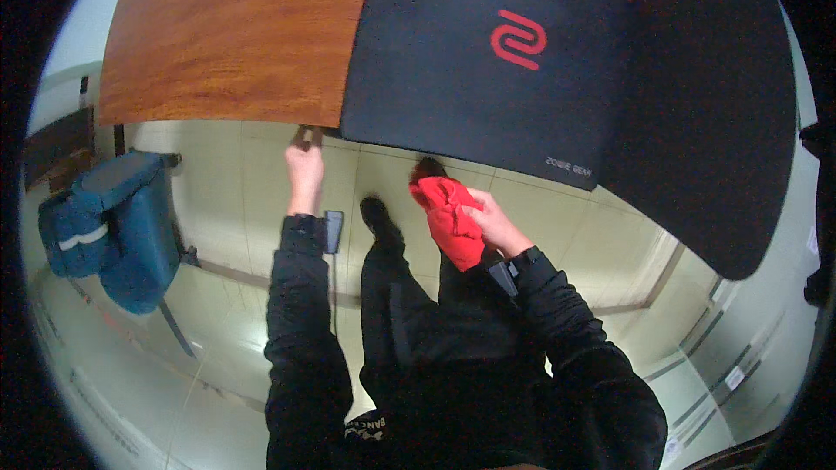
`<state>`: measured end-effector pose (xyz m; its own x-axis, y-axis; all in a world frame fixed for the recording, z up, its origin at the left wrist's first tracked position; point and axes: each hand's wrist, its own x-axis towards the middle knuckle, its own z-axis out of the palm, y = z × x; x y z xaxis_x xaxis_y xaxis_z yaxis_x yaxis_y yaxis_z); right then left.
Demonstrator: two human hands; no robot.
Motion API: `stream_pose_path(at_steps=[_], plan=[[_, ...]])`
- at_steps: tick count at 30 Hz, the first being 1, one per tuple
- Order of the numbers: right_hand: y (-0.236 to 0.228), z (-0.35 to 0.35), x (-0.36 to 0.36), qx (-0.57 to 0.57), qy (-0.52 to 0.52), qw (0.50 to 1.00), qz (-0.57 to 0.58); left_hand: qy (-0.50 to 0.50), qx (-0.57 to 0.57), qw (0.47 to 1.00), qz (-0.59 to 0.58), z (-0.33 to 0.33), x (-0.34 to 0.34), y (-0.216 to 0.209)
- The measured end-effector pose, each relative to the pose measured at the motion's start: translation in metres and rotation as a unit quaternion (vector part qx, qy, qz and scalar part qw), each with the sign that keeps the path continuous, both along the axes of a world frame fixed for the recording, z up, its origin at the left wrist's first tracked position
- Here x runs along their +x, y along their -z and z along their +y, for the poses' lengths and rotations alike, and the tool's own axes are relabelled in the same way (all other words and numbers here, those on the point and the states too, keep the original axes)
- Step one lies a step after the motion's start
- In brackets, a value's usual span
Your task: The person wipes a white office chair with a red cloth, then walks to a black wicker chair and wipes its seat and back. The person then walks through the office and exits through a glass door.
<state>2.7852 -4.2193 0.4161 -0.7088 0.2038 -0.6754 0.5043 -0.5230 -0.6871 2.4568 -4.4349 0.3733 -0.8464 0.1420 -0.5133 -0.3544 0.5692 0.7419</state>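
My left hand point(305, 171) is at the front edge of the brown wooden desk point(235, 43), close to the near left corner of a black desk mat point(444, 78). Its fingers are curled, and the tips disappear beneath the desk edge, so what they grip there is hidden. In my right hand point(500, 224) is a bunched red cloth point(453, 224), held in front of my body, above the floor and short of the mat's front edge. The mat bears a red emblem.
Right of the mat, a dark curved desk surface point(710, 113) extends toward me. A blue upholstered chair point(139, 226) stands on the left. Pale tiles cover the floor point(235, 183), with my dark shoes point(376, 213) below the desk. Small grey devices point(333, 231) sit by my wrists.
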Motion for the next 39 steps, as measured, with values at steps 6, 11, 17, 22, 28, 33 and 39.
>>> stream_pose_path(at_steps=[6, 11, 17, 22, 28, 33, 39], plan=[[-0.029, 0.006, 0.120, 0.057, 0.055, 0.995, -0.066, 0.388, -0.002, 0.913, 0.125, -0.066, 0.006, -0.057], [-0.095, -0.061, 0.278, 0.032, 0.306, 0.949, -0.073, 0.487, 0.006, 0.873, -0.018, -0.101, 0.073, -0.229], [-0.154, -0.235, 0.419, -0.086, 0.538, 0.838, -0.038, 0.619, 0.157, 0.768, 0.049, -0.061, 0.139, -0.386], [-0.170, -0.365, 0.485, -0.132, 0.631, 0.762, -0.060, 0.707, 0.185, 0.663, 0.165, -0.016, 0.229, -0.473], [-0.083, -0.406, 0.576, 0.038, 0.759, 0.648, -0.048, 0.713, 0.235, 0.641, 0.161, 0.085, 0.389, -0.480], [-0.096, -0.383, 0.666, 0.094, 0.811, 0.571, -0.084, 0.749, 0.236, 0.612, 0.094, 0.154, 0.525, -0.507], [-0.112, -0.316, 0.760, 0.125, 0.823, 0.537, -0.136, 0.775, 0.263, 0.560, 0.128, 0.259, 0.668, -0.491]])
